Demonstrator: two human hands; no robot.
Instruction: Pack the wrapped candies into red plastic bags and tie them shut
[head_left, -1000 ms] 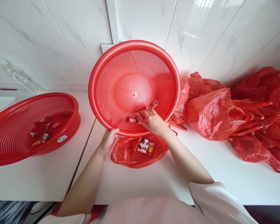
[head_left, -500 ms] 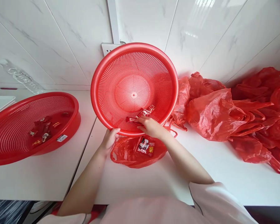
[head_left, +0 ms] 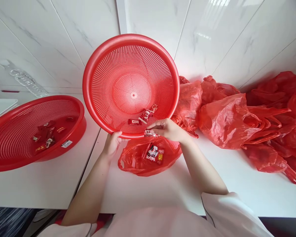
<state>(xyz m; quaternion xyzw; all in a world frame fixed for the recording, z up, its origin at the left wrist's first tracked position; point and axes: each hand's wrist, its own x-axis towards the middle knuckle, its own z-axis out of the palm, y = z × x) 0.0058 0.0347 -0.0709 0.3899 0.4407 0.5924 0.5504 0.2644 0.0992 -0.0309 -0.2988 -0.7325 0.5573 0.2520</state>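
In the head view, a red perforated basket (head_left: 106, 85) is held tilted on edge over the tabletop (head_left: 51, 187), its lower rim gripped by the left hand (head_left: 112, 144). A small candy packet (head_left: 150, 133) is pinched between the fingertips of the right hand (head_left: 169, 129), just at that rim. A few more candies (head_left: 145, 115) are seen low inside the basket. Directly below, an open red bag (head_left: 135, 161) is laid on the tabletop. A second basket (head_left: 12, 141) is set flat at the left, and a heap of red bags (head_left: 249, 121) is piled at the right.
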